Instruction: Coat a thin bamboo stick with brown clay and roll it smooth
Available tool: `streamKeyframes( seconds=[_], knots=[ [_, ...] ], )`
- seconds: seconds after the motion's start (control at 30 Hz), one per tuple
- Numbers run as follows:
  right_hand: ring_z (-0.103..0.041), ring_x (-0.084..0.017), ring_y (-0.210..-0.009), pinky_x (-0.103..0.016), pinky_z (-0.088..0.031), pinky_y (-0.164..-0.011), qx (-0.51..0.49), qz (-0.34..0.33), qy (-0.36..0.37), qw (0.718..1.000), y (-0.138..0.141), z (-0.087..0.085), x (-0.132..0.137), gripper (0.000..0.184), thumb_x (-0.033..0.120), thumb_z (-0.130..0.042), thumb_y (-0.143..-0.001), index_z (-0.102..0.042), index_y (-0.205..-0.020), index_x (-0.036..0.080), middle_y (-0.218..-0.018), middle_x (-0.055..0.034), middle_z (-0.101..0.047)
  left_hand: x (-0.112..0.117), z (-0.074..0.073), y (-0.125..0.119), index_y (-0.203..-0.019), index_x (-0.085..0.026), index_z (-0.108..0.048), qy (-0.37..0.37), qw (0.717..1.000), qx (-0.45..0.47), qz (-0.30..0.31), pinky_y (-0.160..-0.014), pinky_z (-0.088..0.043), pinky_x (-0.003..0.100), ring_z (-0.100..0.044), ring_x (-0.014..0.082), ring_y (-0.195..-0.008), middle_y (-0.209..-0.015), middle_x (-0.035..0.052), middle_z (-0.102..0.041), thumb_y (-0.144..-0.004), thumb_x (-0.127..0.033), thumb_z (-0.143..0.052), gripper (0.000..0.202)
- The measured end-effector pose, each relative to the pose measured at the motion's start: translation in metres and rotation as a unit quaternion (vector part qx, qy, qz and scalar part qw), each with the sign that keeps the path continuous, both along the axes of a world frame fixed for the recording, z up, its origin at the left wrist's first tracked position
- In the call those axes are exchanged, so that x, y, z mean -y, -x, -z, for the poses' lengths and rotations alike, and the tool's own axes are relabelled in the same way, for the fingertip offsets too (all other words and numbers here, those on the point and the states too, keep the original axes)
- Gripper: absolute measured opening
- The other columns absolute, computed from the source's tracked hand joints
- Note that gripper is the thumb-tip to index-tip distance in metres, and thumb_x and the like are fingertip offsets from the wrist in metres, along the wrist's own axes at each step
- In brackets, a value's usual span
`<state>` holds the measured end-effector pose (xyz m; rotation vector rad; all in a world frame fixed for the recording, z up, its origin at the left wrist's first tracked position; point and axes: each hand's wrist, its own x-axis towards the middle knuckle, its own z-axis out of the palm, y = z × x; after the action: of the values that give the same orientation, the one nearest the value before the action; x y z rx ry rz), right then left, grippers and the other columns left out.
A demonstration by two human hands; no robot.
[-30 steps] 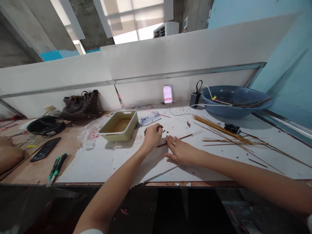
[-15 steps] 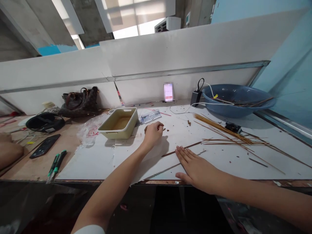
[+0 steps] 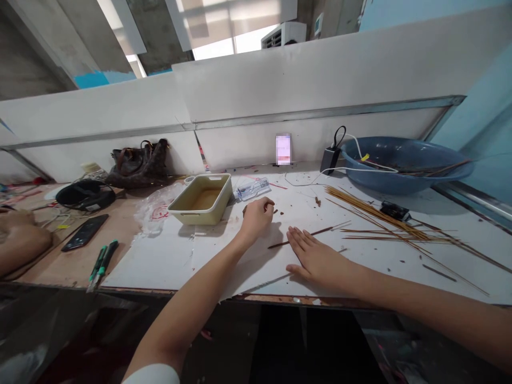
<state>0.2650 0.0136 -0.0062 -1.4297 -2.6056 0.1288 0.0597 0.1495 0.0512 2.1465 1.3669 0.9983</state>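
Note:
My left hand rests on the white table sheet with its fingers curled in a loose fist; whether anything is in them is hidden. My right hand lies flat and open, palm down, fingers pointing away from me. A thin dark-coated stick lies just beyond its fingertips, apart from them. A spread of thin bamboo sticks lies to the right. A yellow rectangular tray stands left of my left hand.
A blue basin with sticks sits at back right, a charger and white cable beside it. A phone leans on the wall. A handbag, black phone and green cutters lie left. Another person's arm is at far left.
My right hand slid back toward the table's front edge off the dark stick, then moved a little forward again. My left hand stayed in place, curled.

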Motion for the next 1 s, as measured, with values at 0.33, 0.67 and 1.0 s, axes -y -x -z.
streamKeyframes(
  seconds=[0.33, 0.67, 1.0],
  knots=[
    [-0.032, -0.042, -0.167, -0.060, -0.034, -0.136, 0.000, -0.007, -0.016, 1.000, -0.010, 0.015, 0.026, 0.095, 0.070, -0.039, -0.114, -0.015, -0.180, 0.007, -0.181, -0.0255, -0.023, 0.000, -0.002, 0.000, -0.103, -0.024, -0.085, 0.010, 1.000, -0.012, -0.002, -0.091, -0.056, 0.033, -0.077, 0.0218, -0.088, -0.091, 0.0027, -0.085, -0.098, -0.015, -0.058, 0.028],
    [-0.024, -0.043, -0.169, -0.065, -0.027, -0.137, -0.013, 0.009, 0.014, 1.000, 0.008, 0.002, -0.039, 0.094, 0.071, -0.032, -0.114, -0.020, -0.179, 0.003, -0.180, -0.0286, -0.027, 0.002, -0.002, -0.001, -0.104, -0.023, -0.084, 0.006, 1.000, -0.016, -0.006, -0.090, -0.056, 0.032, -0.077, 0.0217, -0.090, -0.093, 0.0033, -0.085, -0.099, -0.016, -0.057, 0.028],
    [-0.031, -0.039, -0.168, -0.055, -0.036, -0.136, -0.012, -0.020, -0.029, 0.999, -0.011, 0.019, 0.050, 0.094, 0.066, -0.041, -0.115, -0.002, -0.181, 0.011, -0.182, -0.0226, -0.019, 0.003, 0.000, -0.002, -0.103, -0.022, -0.084, 0.014, 1.000, -0.022, -0.004, -0.094, -0.055, 0.033, -0.077, 0.0218, -0.092, -0.093, 0.0028, -0.085, -0.098, -0.016, -0.057, 0.028]
  ],
)
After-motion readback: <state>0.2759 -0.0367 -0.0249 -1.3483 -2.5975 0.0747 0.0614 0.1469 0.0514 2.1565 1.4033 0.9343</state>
